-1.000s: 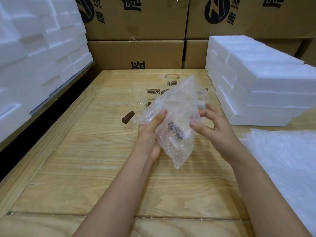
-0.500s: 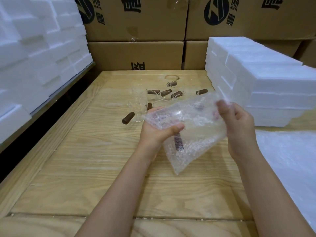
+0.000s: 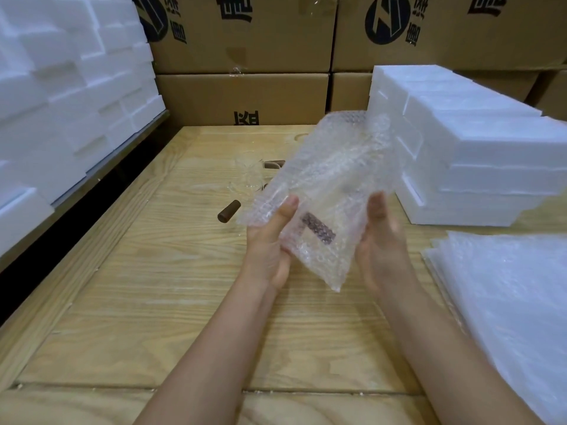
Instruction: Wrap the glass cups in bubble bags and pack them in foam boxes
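Observation:
A clear bubble bag (image 3: 325, 191) stands nearly upright above the wooden table (image 3: 171, 296), with a glass cup and its brown handle (image 3: 318, 231) showing through the plastic. My left hand (image 3: 270, 243) grips the bag's lower left side, thumb on its front. On the lower right side my right hand (image 3: 383, 240) holds the bag, fingers behind it. Another glass cup (image 3: 248, 176) with a brown handle (image 3: 228, 211) lies on the table behind the bag. White foam boxes (image 3: 478, 167) are stacked at the right.
A pile of flat bubble bags (image 3: 509, 302) lies on the table's right side. More foam boxes (image 3: 61, 96) are stacked along the left. Brown cardboard cartons (image 3: 242, 56) form a wall at the back. Another brown handle (image 3: 273, 164) shows behind the cup.
The bag, which lay tilted flat half a second ago, now stands upright with its open end raised. My right hand has dropped from the bag's top edge to its lower right side.

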A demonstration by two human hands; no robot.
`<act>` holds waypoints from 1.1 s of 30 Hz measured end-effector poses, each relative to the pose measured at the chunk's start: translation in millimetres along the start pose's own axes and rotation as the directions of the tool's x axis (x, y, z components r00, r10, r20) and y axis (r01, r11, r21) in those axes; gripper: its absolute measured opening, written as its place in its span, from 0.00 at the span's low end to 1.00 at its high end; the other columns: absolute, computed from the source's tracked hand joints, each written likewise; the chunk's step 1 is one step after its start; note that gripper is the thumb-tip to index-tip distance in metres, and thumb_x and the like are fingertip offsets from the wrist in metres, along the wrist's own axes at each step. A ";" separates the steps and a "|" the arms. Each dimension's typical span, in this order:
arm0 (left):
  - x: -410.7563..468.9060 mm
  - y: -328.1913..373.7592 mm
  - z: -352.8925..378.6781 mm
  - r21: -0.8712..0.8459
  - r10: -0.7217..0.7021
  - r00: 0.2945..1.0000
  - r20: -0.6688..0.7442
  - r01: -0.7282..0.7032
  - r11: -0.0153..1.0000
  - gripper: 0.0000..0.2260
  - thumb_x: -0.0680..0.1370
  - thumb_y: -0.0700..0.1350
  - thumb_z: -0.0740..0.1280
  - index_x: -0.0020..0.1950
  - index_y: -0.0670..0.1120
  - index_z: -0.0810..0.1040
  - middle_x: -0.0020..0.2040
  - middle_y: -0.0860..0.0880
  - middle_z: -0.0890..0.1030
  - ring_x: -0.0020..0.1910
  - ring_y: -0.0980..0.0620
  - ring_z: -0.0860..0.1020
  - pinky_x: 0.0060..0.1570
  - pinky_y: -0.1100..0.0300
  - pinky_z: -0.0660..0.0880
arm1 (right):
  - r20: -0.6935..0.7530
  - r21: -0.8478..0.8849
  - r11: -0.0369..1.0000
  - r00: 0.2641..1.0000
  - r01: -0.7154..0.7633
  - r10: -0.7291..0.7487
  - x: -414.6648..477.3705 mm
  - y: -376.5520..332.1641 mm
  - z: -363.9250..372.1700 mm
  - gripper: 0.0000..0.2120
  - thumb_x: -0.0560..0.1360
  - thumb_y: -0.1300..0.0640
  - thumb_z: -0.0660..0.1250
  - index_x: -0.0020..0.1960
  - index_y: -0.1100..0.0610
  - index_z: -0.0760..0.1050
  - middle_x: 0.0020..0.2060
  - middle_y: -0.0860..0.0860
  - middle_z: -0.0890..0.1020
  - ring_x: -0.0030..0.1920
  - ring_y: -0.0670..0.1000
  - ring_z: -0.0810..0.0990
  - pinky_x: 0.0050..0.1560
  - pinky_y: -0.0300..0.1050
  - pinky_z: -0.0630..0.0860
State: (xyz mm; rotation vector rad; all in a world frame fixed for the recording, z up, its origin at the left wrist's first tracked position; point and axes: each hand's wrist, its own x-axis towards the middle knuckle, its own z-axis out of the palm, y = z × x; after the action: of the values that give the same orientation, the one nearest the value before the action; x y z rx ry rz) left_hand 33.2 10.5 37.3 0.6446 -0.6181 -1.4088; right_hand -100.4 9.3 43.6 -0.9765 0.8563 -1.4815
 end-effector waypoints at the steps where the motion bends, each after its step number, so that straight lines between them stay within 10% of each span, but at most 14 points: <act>1: -0.6 -2.8 0.8 0.034 -0.006 1.000 0.014 0.006 0.999 0.36 0.65 0.45 0.78 0.70 0.37 0.70 0.65 0.37 0.77 0.64 0.40 0.76 0.66 0.42 0.70 | 0.083 0.043 0.997 0.995 -0.060 0.056 -2.0 0.8 2.9 0.35 0.67 0.41 0.71 0.67 0.61 0.70 0.59 0.56 0.80 0.60 0.55 0.79 0.61 0.53 0.75; 3: -1.6 -6.4 2.0 0.102 -0.022 0.999 0.042 0.017 0.995 0.30 0.69 0.41 0.75 0.69 0.36 0.71 0.63 0.36 0.77 0.63 0.38 0.76 0.65 0.41 0.71 | 0.065 0.137 0.983 0.992 -0.120 0.112 -2.6 2.0 5.0 0.27 0.69 0.50 0.72 0.62 0.65 0.74 0.54 0.61 0.82 0.56 0.60 0.81 0.56 0.56 0.78; 8: 0.7 -2.1 -1.4 0.234 -0.112 0.987 0.115 0.082 0.969 0.51 0.52 0.57 0.83 0.69 0.37 0.70 0.61 0.40 0.80 0.60 0.43 0.79 0.59 0.46 0.77 | -0.121 0.090 0.994 0.990 -0.057 0.067 8.4 -0.1 -10.5 0.08 0.75 0.57 0.68 0.49 0.61 0.82 0.47 0.59 0.84 0.51 0.59 0.83 0.54 0.59 0.79; 15: 9.6 12.1 -17.5 0.535 -0.306 0.950 0.069 0.223 0.815 0.31 0.66 0.67 0.67 0.64 0.52 0.76 0.58 0.47 0.82 0.53 0.44 0.83 0.38 0.52 0.81 | -0.050 -0.199 0.976 0.994 0.082 -0.094 12.3 -3.7 -17.9 0.09 0.66 0.43 0.71 0.40 0.46 0.85 0.42 0.49 0.85 0.44 0.50 0.83 0.46 0.40 0.77; 20: 13.6 14.1 -20.2 0.509 -0.334 0.943 -0.005 0.290 0.810 0.13 0.71 0.54 0.68 0.53 0.50 0.81 0.54 0.47 0.83 0.51 0.46 0.83 0.43 0.50 0.81 | 0.082 -0.233 0.969 0.995 0.077 -0.060 10.5 -6.6 -17.8 0.14 0.64 0.40 0.72 0.42 0.48 0.84 0.43 0.47 0.86 0.47 0.46 0.84 0.42 0.36 0.78; 24: 14.3 14.4 -17.6 0.383 -0.307 0.949 -0.070 0.309 0.871 0.09 0.78 0.45 0.61 0.53 0.47 0.79 0.50 0.45 0.84 0.44 0.46 0.84 0.40 0.47 0.82 | 0.107 -0.205 0.978 0.992 -0.047 0.070 15.1 -13.9 -29.3 0.29 0.62 0.36 0.73 0.59 0.48 0.78 0.58 0.45 0.81 0.62 0.47 0.77 0.64 0.52 0.71; 29: 13.9 11.2 -17.9 0.450 -0.291 0.954 -0.072 0.292 0.844 0.10 0.77 0.43 0.61 0.56 0.45 0.78 0.61 0.42 0.80 0.56 0.41 0.81 0.49 0.39 0.80 | -0.015 -0.187 0.981 0.998 -0.056 0.054 15.8 -12.1 -31.8 0.01 0.72 0.52 0.71 0.43 0.49 0.81 0.42 0.44 0.84 0.47 0.42 0.81 0.46 0.43 0.77; 33: 10.5 4.6 -12.0 0.570 -0.286 0.958 -0.002 0.236 0.787 0.12 0.68 0.43 0.64 0.49 0.48 0.81 0.60 0.48 0.79 0.60 0.45 0.77 0.46 0.48 0.79 | -0.059 -0.075 0.997 0.998 -0.013 0.008 16.6 -11.6 -28.0 0.07 0.64 0.51 0.72 0.41 0.51 0.81 0.36 0.44 0.84 0.41 0.42 0.82 0.45 0.39 0.79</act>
State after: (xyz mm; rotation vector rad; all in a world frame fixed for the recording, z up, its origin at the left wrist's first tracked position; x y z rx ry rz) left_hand 45.8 0.8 32.5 1.1868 -1.0694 -1.5177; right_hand -131.4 -5.7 45.0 -0.9866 0.9649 -1.4841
